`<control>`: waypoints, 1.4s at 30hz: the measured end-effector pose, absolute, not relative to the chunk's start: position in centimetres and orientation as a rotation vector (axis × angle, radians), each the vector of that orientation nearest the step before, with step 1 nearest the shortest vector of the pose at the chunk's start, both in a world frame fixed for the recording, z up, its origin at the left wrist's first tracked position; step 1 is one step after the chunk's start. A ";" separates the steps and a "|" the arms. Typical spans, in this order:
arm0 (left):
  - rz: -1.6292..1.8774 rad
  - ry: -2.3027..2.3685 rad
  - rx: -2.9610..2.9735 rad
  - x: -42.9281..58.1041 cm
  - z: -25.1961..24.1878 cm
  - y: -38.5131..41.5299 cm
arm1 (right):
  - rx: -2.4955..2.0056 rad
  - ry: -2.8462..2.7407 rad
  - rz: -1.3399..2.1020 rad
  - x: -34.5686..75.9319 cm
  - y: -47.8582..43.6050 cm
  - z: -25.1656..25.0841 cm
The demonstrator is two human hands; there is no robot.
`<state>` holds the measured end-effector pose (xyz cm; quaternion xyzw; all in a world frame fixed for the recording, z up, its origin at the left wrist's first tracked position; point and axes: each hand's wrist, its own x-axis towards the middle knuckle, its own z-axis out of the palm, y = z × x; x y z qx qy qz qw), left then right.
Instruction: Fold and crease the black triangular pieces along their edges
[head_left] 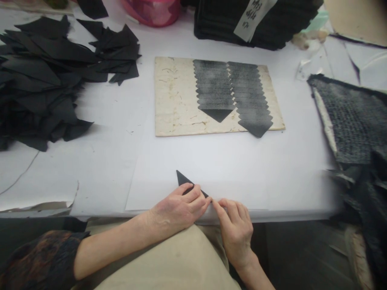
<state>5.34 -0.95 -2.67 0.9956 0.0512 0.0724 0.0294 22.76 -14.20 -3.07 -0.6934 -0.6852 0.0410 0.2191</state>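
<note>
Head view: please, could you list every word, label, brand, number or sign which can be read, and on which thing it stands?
White paper slip on the black stack, three handwritten lines:
Top: perhaps "10/23", blurred.
Middle: characters around a slash, too blurred to read.
Bottom: perhaps starting "117", the end unclear.
Pale board: dark marks, none readable as writing.
I can make out no brand or sign.

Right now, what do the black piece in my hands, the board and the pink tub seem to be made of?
Black piece: perhaps fabric or thin leather, matte, with crisp edges. Board: maybe wood or thick card, dull, with a pale, stained face. Pink tub: probably plastic, glossy, judging by its smooth sheen.
</note>
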 end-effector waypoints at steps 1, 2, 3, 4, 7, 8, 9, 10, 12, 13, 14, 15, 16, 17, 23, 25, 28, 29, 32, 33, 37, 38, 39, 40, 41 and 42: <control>0.222 0.154 3.071 5.4 -2.7 -0.9 | -1.925 -1.912 0.108 22.7 -14.2 -3.0; 0.230 0.154 3.068 5.4 -2.6 -0.9 | -1.930 -1.928 0.099 22.6 -14.3 -2.9; 0.242 0.155 3.062 5.4 -2.6 -0.9 | -1.933 -1.941 0.086 22.6 -14.3 -2.8; 0.252 0.159 3.056 5.4 -2.6 -0.9 | -1.936 -1.951 0.070 22.5 -14.3 -2.6; 0.259 0.158 3.040 5.5 -2.5 -0.9 | -1.951 -1.962 0.039 22.3 -14.3 -2.4; 0.255 0.155 3.038 5.5 -2.5 -0.9 | -1.957 -1.958 0.042 22.3 -14.3 -2.4; 0.249 0.155 3.037 5.5 -2.5 -0.9 | -1.961 -1.951 0.055 22.3 -14.3 -2.4; 0.246 0.156 3.036 5.6 -2.4 -0.9 | -1.967 -1.933 0.084 22.4 -14.4 -2.5; 0.237 0.158 3.040 5.5 -2.5 -0.9 | -1.971 -1.844 0.180 22.7 -14.4 -2.7; 0.235 0.153 3.044 5.5 -2.5 -0.9 | -1.969 -1.773 0.235 22.8 -14.5 -2.8; 0.237 0.146 3.047 5.5 -2.5 -0.8 | -1.968 -1.694 0.280 22.9 -14.5 -3.0; 0.239 0.137 3.050 5.4 -2.5 -0.8 | -1.969 -1.623 0.311 23.0 -14.6 -3.1; 0.238 0.133 3.052 5.4 -2.6 -0.8 | -1.977 -1.569 0.323 22.9 -14.6 -3.1; 0.240 0.133 3.052 5.3 -2.6 -0.8 | -1.990 -1.537 0.321 22.8 -14.6 -3.1; 0.357 0.165 3.026 5.1 -2.7 -0.7 | -2.103 -1.507 0.294 21.6 -13.9 -2.4; 0.394 0.183 3.011 5.1 -2.9 -0.7 | -2.139 -1.496 0.281 21.4 -13.6 -2.2; 0.439 0.195 2.988 5.1 -3.2 -0.7 | -2.200 -1.500 0.322 21.4 -13.0 -1.8; 0.457 0.195 2.980 5.0 -3.3 -0.7 | -2.222 -1.503 0.350 21.4 -12.9 -1.7; 0.507 0.196 2.966 5.0 -3.6 -0.8 | -2.259 -1.496 0.409 21.4 -12.5 -1.5; 0.517 0.197 2.962 5.0 -3.6 -0.7 | -2.254 -1.488 0.419 21.4 -12.5 -1.5; 0.540 0.227 2.886 5.2 -3.2 -0.5 | -2.179 -1.404 0.472 21.2 -12.8 -1.5; 0.547 0.266 2.852 5.3 -3.0 -0.3 | -2.159 -1.365 0.502 21.2 -12.9 -1.4; 0.550 0.314 2.814 5.5 -2.8 -0.2 | -2.139 -1.321 0.538 21.2 -13.0 -1.3; 0.547 0.360 2.774 5.8 -2.6 -0.1 | -2.113 -1.275 0.580 21.1 -13.0 -1.2; 0.540 0.393 2.733 6.1 -2.4 0.1 | -2.080 -1.228 0.624 21.1 -13.1 -0.9; 0.529 0.410 2.686 6.4 -2.1 0.2 | -2.040 -1.182 0.669 21.1 -13.1 -0.6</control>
